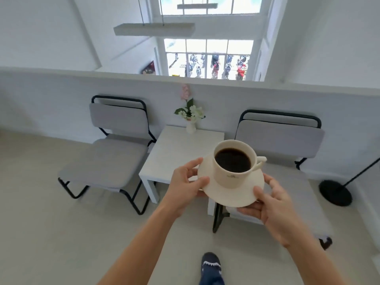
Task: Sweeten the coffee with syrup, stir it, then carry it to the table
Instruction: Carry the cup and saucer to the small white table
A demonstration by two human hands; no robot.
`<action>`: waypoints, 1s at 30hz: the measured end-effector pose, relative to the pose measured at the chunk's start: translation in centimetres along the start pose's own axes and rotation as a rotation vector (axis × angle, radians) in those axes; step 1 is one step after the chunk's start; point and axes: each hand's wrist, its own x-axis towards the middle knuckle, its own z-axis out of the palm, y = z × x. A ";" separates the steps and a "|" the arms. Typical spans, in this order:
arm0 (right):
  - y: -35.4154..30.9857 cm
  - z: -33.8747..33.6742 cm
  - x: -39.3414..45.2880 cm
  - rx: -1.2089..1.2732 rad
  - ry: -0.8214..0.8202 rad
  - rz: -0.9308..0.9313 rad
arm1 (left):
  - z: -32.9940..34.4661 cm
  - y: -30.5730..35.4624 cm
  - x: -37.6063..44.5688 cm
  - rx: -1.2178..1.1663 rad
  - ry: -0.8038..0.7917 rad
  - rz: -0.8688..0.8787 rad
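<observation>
Your left hand (186, 182) and right hand (273, 202) each pinch an opposite edge of the saucer (230, 194), thumbs on top. The cup (234, 161) of black coffee stands upright on it, held in the air above the near edge of the white counter (170, 153), between two grey chairs.
</observation>
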 end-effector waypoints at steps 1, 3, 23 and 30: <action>-0.2 0.9 1.8 -0.004 -0.030 0.009 | -1.1 0.0 1.4 0.007 0.023 0.007; -0.7 2.5 5.4 -0.011 -0.080 0.018 | -3.2 0.2 3.9 0.012 0.070 0.018; 0.4 17.8 35.2 -0.188 -0.038 0.210 | -20.5 -3.4 30.6 0.084 0.146 -0.134; 4.9 20.4 44.2 -0.232 0.111 0.289 | -24.4 -7.8 40.7 0.169 0.036 -0.251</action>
